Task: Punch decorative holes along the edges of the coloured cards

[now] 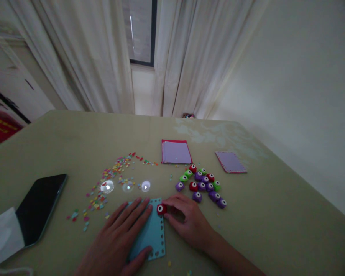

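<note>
Through the head camera I see, far left, a red panel [1, 128] with yellow characters too blurred to read. The left hand [119, 230] lies flat, fingers released, on a light-blue rectangular card [149, 234] with edge cutouts; at its top-right corner, the right hand [188, 218] pinches a small red heart-marked punch [161, 209].

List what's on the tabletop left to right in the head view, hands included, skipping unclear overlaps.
Black flat-screened device, bare left hand, pale blue rectangular card with punched edges, small red punch with white round top, bare right hand, lilac rectangular card with red edging.
</note>
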{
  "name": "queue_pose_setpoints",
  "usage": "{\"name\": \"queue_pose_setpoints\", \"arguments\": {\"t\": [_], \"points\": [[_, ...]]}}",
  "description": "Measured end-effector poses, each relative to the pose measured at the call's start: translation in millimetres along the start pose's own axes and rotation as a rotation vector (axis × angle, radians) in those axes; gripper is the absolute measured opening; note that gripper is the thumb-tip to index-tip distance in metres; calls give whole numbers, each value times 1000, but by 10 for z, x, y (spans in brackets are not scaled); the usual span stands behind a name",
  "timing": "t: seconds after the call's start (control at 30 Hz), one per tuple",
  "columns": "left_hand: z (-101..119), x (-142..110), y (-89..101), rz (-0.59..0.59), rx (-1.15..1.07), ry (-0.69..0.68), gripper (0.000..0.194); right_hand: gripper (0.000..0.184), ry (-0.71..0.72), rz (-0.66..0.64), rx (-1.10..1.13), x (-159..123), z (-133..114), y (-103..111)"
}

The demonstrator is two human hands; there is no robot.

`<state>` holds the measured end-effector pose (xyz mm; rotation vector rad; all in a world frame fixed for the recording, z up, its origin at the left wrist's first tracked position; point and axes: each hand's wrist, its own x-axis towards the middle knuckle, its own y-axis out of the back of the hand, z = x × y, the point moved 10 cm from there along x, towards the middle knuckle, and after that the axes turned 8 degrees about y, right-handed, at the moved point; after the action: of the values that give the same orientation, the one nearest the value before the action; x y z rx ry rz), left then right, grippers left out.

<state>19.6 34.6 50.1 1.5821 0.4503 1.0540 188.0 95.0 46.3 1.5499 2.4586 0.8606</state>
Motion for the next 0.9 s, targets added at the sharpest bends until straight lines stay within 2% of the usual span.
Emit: {"name": "queue_pose_setpoints", "arguments": {"t": [0.77, 0.83, 0.9], "points": [[-13, 3, -6, -11, -38, 17, 78, 29, 0, 6, 17, -23, 27, 1], [-39, 9, 19, -12, -91, 46, 77, 28, -25, 50, 42, -12, 48, 56], [-110, 42, 93, 6, -209, 120, 71, 22, -114, 69, 57, 30, 121, 116]]}}
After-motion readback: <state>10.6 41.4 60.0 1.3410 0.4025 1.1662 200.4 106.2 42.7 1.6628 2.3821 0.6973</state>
